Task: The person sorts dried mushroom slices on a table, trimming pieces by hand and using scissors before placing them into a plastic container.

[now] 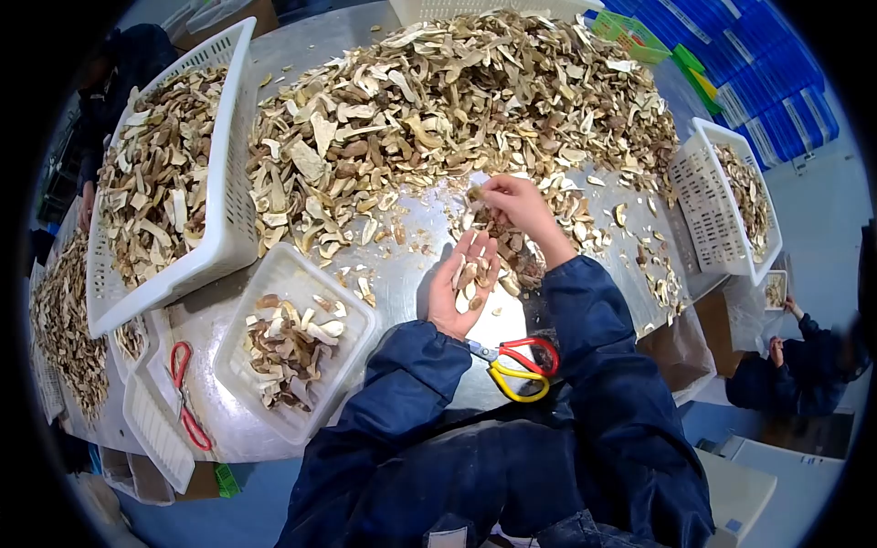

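Note:
My left hand is palm up, its fingers curled around a small handful of sliced dried mushrooms. Just above it, my right hand pinches a brownish mushroom slice between thumb and fingertips. Both hands are over the near edge of a large heap of mushroom slices on the metal table. Scissors with one red and one yellow handle lie below my left wrist, their blades partly hidden by it. To the left, a translucent plastic tub contains some slices.
A big white basket full of slices stands at the left, another white basket at the right. Red-handled scissors lie beside the tub. Blue crates are stacked at back right. Other people are at both sides.

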The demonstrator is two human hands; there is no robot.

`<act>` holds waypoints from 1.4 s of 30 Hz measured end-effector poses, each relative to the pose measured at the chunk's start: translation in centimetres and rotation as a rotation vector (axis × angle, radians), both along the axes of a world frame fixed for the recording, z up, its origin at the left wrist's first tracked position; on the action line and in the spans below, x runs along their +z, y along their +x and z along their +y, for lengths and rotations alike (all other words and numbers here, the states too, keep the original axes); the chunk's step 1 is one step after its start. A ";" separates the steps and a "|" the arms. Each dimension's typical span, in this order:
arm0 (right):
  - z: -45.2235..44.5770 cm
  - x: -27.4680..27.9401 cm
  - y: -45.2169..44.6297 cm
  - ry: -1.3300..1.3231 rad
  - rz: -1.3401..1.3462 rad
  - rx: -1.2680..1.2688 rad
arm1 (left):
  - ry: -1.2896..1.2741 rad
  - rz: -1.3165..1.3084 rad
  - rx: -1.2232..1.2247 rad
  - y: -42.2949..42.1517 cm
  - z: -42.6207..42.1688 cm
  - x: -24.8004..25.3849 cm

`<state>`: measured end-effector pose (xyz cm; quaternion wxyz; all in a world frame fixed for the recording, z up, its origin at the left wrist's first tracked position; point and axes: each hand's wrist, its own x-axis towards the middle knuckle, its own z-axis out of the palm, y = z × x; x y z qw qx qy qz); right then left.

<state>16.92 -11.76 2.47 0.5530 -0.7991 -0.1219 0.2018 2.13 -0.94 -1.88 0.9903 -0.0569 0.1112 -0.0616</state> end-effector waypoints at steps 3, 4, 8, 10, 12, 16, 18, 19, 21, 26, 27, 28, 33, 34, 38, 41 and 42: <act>-1.9 1.9 -0.8 0.128 0.181 0.113 | 0.028 -0.015 0.000 -0.1 0.1 0.9; -2.2 2.7 -1.2 0.143 0.236 0.197 | 0.056 -0.037 -0.001 0.0 0.1 0.6; -1.4 1.4 -0.9 -0.162 -0.187 0.239 | 0.074 0.000 -0.007 0.0 -0.1 0.6; 0.2 1.9 -1.7 -0.374 -0.499 0.256 | 0.042 -0.011 -0.010 -0.1 -0.1 0.3; 0.9 0.7 -2.5 -0.471 -0.660 0.308 | -0.002 -0.044 -0.013 -0.2 0.0 -0.3; 0.6 0.4 -2.2 -0.533 -0.648 0.232 | 0.018 -0.057 -0.029 -0.1 0.1 -0.6; -0.8 1.4 -2.2 -0.426 -0.542 0.118 | 0.067 0.006 -0.034 -0.3 0.1 -0.3; -1.7 1.3 -2.2 -0.323 -0.477 0.088 | 0.024 -0.018 -0.031 -0.2 0.1 -0.4; -3.2 1.4 -2.6 -0.119 -0.341 0.018 | -0.063 -0.062 -0.032 -0.2 0.1 -0.7; -5.4 2.9 -4.9 0.149 0.036 -0.206 | 0.093 -0.056 -0.076 -0.4 0.0 1.1; -5.8 2.8 -5.1 0.146 0.066 -0.210 | 0.102 -0.064 -0.082 -0.5 0.0 1.1; -6.4 2.7 -5.2 0.144 0.096 -0.215 | 0.111 -0.071 -0.089 -0.5 0.0 1.1; -7.7 2.1 -6.1 0.369 0.232 -0.285 | 0.390 -0.061 -0.218 -0.4 -0.2 1.2; -7.3 1.7 -6.5 0.545 0.278 -0.303 | 0.495 -0.051 -0.263 -0.4 -0.2 1.1; -5.2 4.0 -8.8 0.297 0.413 -0.086 | 0.648 -0.068 -0.277 -0.9 -0.9 2.5; -3.3 4.4 -10.7 0.050 0.067 -0.030 | 0.702 -0.153 -0.247 -1.0 -0.7 1.8; -3.3 4.3 -11.1 -0.040 0.017 -0.026 | 0.753 -0.091 -0.236 -1.1 -0.9 2.3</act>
